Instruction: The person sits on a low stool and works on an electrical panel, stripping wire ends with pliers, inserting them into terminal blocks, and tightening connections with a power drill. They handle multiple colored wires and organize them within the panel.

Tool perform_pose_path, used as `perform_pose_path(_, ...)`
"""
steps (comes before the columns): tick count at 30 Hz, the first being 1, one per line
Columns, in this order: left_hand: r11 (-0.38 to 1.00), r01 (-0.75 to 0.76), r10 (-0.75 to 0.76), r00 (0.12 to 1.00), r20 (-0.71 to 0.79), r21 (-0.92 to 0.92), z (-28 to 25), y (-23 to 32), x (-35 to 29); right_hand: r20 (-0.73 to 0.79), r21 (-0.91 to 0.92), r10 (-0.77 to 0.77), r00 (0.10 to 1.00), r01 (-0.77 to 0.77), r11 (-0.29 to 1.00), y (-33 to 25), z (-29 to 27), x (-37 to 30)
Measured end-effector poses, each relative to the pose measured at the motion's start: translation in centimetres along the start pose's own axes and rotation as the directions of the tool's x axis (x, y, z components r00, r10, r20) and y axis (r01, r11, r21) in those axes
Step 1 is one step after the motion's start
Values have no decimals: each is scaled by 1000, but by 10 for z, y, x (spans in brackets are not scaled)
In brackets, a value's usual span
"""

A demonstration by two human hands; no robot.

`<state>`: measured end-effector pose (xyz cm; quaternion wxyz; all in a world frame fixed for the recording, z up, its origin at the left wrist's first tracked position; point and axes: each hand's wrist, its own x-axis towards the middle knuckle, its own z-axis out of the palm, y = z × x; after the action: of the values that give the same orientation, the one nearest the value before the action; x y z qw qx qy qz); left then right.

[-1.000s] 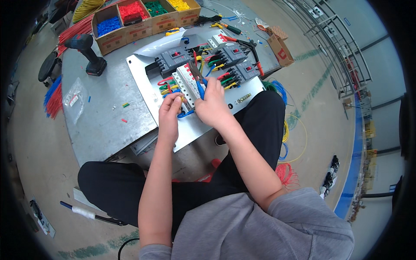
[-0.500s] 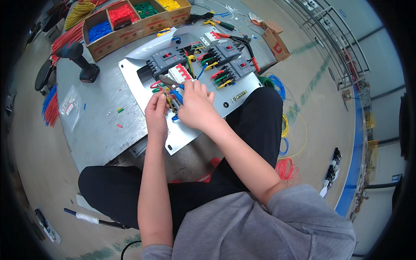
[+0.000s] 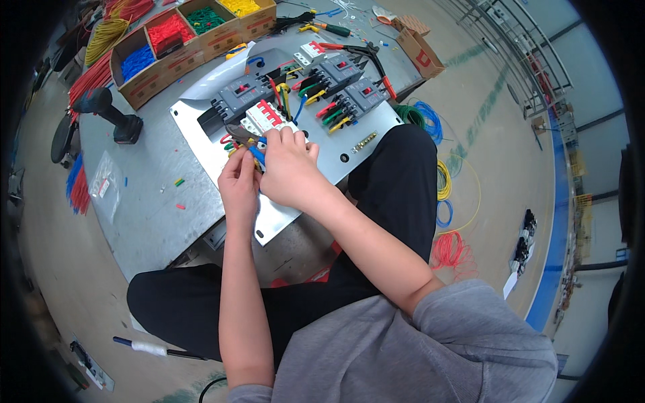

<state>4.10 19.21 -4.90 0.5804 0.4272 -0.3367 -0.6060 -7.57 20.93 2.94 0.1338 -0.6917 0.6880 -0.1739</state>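
Note:
My right hand (image 3: 290,168) grips blue-handled pliers (image 3: 240,133), their metal jaws pointing left over the near side of a white circuit breaker (image 3: 264,117) with red toggles. Just below the jaws my left hand (image 3: 238,189) is pinched closed at the short coloured wires (image 3: 230,144); its fingertips hide which wire they hold. Both hands are over a metal mounting plate (image 3: 270,227) tilted toward my lap. Grey moulded-case breakers (image 3: 243,95) are mounted on it, with red, green, yellow and blue wires attached. A small terminal strip (image 3: 364,142) lies at the plate's right.
A cordless drill (image 3: 121,121) stands left on the grey table (image 3: 151,221), near a clear plastic bag (image 3: 106,185). Cardboard bins (image 3: 164,70) of coloured sleeves are at the back. Red-handled cutters (image 3: 376,64) lie behind the breakers. Wire coils (image 3: 449,252) rest on the floor at right.
The view has shifted slightly, so the table and plate sit a little further left. Both hands stay close together at the wires, and the pliers remain in my right hand.

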Motion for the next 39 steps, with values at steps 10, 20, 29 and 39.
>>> perform_pose_path(10, 999, 33, -33, 999, 9, 13, -2, -5, 1, 58, -24, 48, 997, -47, 999, -8, -11, -5)
perform_pose_path(20, 987, 122, -116, 992, 54, -104, -10, -8, 9, 215, 67, 48, 975, -64, 996, -3, -25, -2)
perform_pose_path(29, 988, 135, -132, 991, 37, -80, -8, -5, 8, 175, 19, 73, 982, -78, 997, -11, -28, -7)
perform_pose_path(39, 982, 170, -156, 975, 161, -78, -19, -4, 13, -12, -288, -112, 994, 103, 952, -1, -9, -7)
